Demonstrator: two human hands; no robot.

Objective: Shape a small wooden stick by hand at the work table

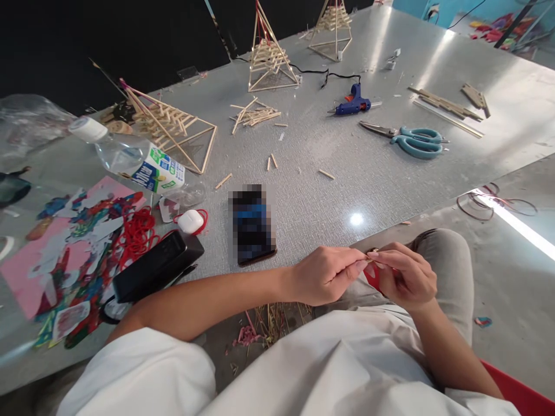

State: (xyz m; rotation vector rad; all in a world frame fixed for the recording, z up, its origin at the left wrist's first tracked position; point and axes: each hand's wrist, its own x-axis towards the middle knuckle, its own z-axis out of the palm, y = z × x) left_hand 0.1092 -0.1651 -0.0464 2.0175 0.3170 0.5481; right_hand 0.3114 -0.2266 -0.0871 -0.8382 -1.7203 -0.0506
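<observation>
My left hand (332, 274) and my right hand (403, 274) meet fingertip to fingertip over my lap, just off the table's near edge. Both are closed in a pinch. Between the fingertips shows a bit of a thin tan piece (369, 257), which looks like a small wooden stick; my fingers hide most of it. A phone (255, 225) lies on the table to the left of my hands. Short cut sticks (326, 174) are scattered beyond it, with a loose pile of sticks (255, 115) further back.
Stick pyramids (269, 63) stand at the back. A blue glue gun (354, 102) and teal-handled scissors (416, 141) lie to the right. On the left are a tilted plastic bottle (147, 164), a black box (158, 263), red cord (137, 234) and a white earbud case (191, 221).
</observation>
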